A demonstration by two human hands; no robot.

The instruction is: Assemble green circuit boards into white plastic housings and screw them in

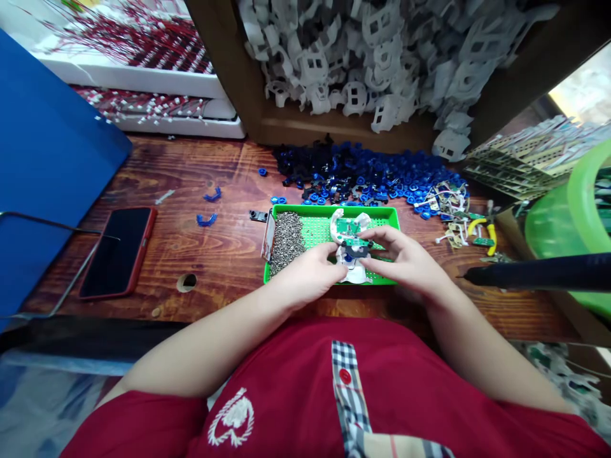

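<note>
Head view: at the centre of the frame, both bare hands meet over a green tray, around a white plastic part with a green circuit board in its upper portion and a black piece across its middle. Whether the white plastic is one piece or two, I cannot tell. The left hand has its grip closed on the white part's left edge, thumb lower and forefinger higher. The right hand pinches the right end of the black piece between thumb and fingers, its fingertips close to the board.

Small metal screws fill the tray's left end. The tray stands on a brown wooden worktop. Above it in the frame spreads a heap of blue and black parts, and at the upper centre a cardboard box holds many white plastic shells. Yellow-handled pliers lie right of the tray, near a translucent green bucket at the right edge. A phone lies at the left, and red wires fill the upper left.
</note>
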